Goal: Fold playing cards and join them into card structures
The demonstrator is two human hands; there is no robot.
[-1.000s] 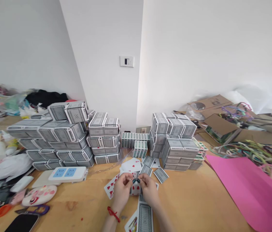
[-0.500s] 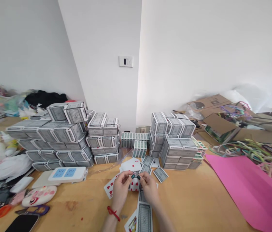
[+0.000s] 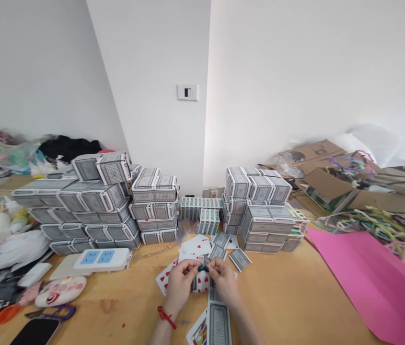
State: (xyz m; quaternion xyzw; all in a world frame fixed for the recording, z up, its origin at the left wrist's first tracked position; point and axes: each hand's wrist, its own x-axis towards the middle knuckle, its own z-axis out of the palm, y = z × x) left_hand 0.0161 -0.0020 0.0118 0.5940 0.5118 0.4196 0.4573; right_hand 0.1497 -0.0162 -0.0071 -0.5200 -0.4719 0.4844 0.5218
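Note:
Directly in front of me, my left hand and my right hand pinch a playing card with red hearts from its two sides. The dark-nailed thumbs almost meet over its top edge; the fingers partly hide the card, so I cannot tell whether it is folded. Loose cards lie around the hands: an ace behind, a heart card to the left, a face-down card to the right. Nearer me are a patterned card back and a picture card.
Stacked blocks of folded cards stand on the left and right, with smaller card blocks between them. A power strip, a cutter and a phone lie left. Pink paper covers the right side.
My thumbs have come closer together and a little lower over the card. The whole view has shifted slightly; the stacks and loose cards look the same.

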